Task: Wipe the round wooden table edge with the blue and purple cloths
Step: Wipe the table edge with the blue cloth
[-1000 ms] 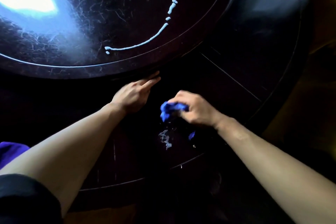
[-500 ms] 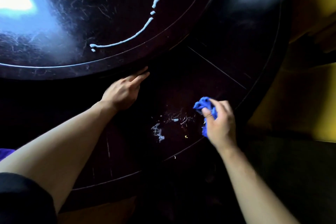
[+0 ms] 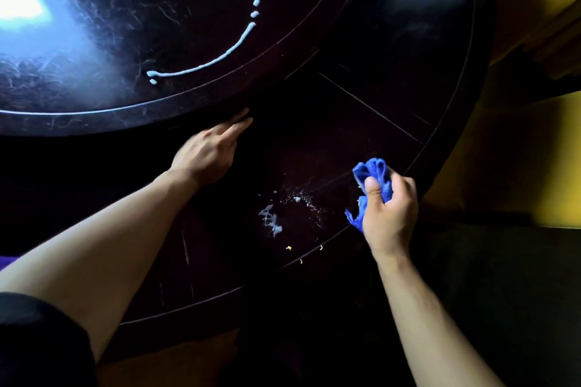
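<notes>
We see a dark worktop point(image 3: 361, 122) with a raised round top point(image 3: 157, 41) in the middle. The low ring between that raised top and the outer edge is where a hand can slide. Our left hand point(image 3: 210, 151) lies flat on the ring, fingers right by the raised rim, so that spot is blocked. Our right hand point(image 3: 386, 210) grips a bunched blue cloth point(image 3: 372, 171) near the outer edge. Between the two hands the ring is open, with only wet foam point(image 3: 272, 221) and small crumbs point(image 3: 288, 248) there. Past the right hand, the ring curves away bare. A white line of cream point(image 3: 217, 61) lies on the raised top.
</notes>
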Motion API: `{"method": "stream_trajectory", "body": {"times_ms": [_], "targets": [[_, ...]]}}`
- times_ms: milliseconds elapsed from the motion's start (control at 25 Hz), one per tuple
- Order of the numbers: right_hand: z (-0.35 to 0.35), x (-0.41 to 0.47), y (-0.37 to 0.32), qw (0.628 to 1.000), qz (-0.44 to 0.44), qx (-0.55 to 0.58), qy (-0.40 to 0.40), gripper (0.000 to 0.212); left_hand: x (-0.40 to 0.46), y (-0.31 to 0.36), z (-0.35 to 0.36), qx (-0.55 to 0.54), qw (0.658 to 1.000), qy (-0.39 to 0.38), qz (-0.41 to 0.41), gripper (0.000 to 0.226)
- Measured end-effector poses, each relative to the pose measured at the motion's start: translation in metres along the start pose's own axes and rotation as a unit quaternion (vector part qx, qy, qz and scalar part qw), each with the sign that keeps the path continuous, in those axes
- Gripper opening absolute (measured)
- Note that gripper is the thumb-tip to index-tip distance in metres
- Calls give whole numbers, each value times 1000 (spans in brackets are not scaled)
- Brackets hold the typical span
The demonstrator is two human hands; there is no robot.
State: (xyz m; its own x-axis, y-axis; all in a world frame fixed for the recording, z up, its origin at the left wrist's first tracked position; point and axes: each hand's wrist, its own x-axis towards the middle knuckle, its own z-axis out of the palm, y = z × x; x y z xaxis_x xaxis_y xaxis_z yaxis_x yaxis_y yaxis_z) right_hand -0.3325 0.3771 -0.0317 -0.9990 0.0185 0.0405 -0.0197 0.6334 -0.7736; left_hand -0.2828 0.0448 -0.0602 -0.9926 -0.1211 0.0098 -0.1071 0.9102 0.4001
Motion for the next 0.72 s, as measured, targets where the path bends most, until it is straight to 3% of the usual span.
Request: {"method": "stream_trajectory", "body": {"times_ms": [80,160,280,400,600,720], "targets": [[0,-6,7,998,-17,-42,-32,29,0,-1,0,1,1000,0,-1,57],[9,-26,6,992,-88,-52,-70,34,0,-2,1,3,1000,4,3,56],[25,-59,-8,979,-141,-9,-149,36,0,-1,2,6,1000,10,11,55],[30,-70,-26,964,-133,54,-224,34,-1,-4,3,11,1000,7,7,54],[56,24,-53,962,-196,54,-182,34,0,-6,6,18,1000,17,5,52],[87,66,-62,930,-271,-42,-245,37,0,-6,4,7,1000,18,5,50]]}}
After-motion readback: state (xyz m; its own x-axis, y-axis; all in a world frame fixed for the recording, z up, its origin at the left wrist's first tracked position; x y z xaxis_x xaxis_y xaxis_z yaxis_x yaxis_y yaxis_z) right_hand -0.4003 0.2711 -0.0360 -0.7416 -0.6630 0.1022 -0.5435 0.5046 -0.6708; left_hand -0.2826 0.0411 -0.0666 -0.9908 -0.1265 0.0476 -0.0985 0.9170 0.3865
